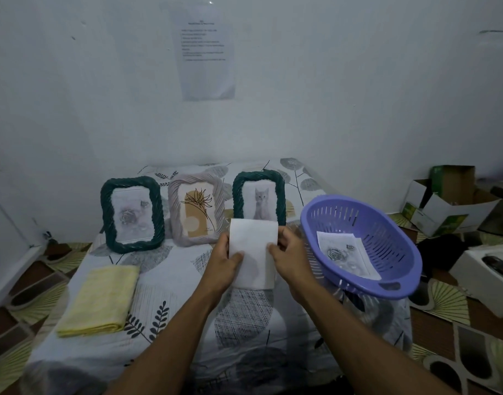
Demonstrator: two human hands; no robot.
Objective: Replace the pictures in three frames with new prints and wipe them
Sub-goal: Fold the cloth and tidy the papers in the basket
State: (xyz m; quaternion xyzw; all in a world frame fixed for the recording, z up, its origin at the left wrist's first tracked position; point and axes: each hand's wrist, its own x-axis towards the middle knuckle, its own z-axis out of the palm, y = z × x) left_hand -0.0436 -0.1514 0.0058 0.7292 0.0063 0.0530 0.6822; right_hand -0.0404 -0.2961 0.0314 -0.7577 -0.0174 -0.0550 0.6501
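Patterned table [170,280] fills the middle. At right sits the purple basket [392,243], a rose print [344,255] lying inside. The yellow cloth [100,300] is folded front-left. Upright along the back stand the rose frame [106,215], flower frame [174,212] and cat frame [281,195]. Left hand [223,262] and right hand [290,258] pinch a white sheet [253,240] by its sides, hiding the cat frame's lower edge.

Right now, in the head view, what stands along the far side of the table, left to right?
Far row: rose frame → flower frame → cat frame → basket. The sheet held by left hand and right hand overlaps the cat frame, so it is left out.
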